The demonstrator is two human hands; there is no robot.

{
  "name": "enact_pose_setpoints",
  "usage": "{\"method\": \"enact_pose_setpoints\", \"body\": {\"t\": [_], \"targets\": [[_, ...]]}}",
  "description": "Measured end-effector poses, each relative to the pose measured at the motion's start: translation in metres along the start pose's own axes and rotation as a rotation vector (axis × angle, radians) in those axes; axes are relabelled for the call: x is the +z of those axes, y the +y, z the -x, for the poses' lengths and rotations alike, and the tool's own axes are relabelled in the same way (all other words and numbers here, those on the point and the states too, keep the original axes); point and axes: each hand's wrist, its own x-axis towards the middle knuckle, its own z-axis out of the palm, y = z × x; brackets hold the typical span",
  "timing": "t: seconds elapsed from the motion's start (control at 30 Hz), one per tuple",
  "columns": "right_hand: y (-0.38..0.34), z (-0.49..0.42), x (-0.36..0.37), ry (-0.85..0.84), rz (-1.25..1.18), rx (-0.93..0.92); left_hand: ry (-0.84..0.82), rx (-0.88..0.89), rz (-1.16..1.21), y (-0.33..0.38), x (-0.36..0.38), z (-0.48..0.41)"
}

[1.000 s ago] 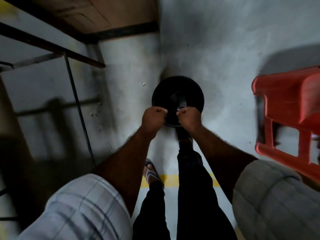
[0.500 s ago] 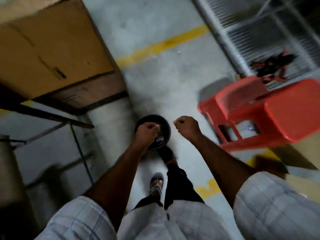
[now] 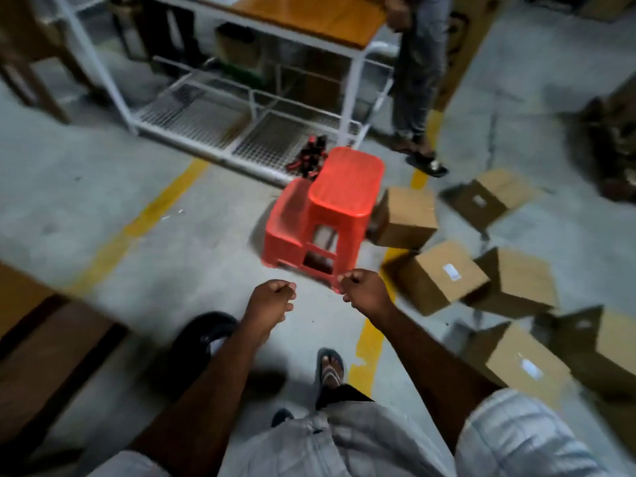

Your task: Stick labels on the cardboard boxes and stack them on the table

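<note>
A red plastic stool (image 3: 339, 201) stands on the concrete floor (image 3: 103, 187), a yellow line (image 3: 161, 208) to its left; a person (image 3: 418, 63) stands beyond it.

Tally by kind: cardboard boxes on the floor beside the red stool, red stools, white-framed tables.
Cardboard boxes: 6
Red stool: 1
White-framed table: 1
Total: 8

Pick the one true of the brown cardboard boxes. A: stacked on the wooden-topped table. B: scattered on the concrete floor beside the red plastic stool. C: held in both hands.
B: the brown cardboard boxes lie tumbled on the concrete floor by the red plastic stool.
</note>
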Motion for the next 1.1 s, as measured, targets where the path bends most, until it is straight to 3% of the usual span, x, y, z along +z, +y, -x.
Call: {"method": "enact_pose_setpoints", "body": {"t": [0.2,0.37,0.57,0.7,0.83,0.97,1.1], "targets": [[0.035,0.038,-0.114,0.252,-0.141,0.032,-0.29,0.157,-0.213,0.048,0.119,0.002],[0.107,0.043,-0.195,0.488,-0.23,0.149,-0.512,0.21,-0.377,0.075,0.228,-0.006],[0.192,0.009,-0.284,0.596,-0.307,0.288,-0.639,0.253,-0.618,0.096,0.364,-0.04],[0.232,-0.049,-0.347,0.593,-0.331,0.368,-0.611,0.293,-0.838,0.109,0.455,-0.091],[0.284,-0.132,-0.412,0.463,-0.279,0.477,-0.58,0.287,-1.048,0.112,0.544,-0.178],[0.355,-0.22,-0.432,0.263,-0.169,0.549,-0.526,0.207,-1.217,0.1,0.61,-0.26],[0.427,-0.306,-0.437,0.154,-0.237,0.64,-0.529,0.207,-1.356,0.062,0.674,-0.358]]}}
